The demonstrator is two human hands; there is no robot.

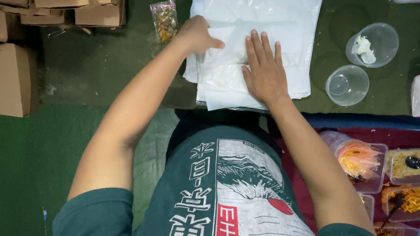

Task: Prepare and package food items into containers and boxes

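You're pinning the plastic sheet stack (pixel 256 35) flat with your right hand (pixel 265 70), palm open; left hand (pixel 196 34) is pinching its left edge, likely to peel one. Cups (pixel 347 85) are sitting right of the stack.

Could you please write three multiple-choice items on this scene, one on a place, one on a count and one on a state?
1. Where does the stack of white plastic bags lie?
A. on the dark green surface, under both hands
B. inside a cardboard box
C. in a food container

2. How many clear round cups stand right of the stack?
A. none
B. two
C. five

3. How is the right hand placed?
A. clenched around a spoon
B. raised off the stack
C. flat, fingers spread, on the bags

Answers: 1 A, the left hand and the right hand both rest on the stack on the green surface; 2 B, upper cup and lower cup; 3 C, its palm presses down.
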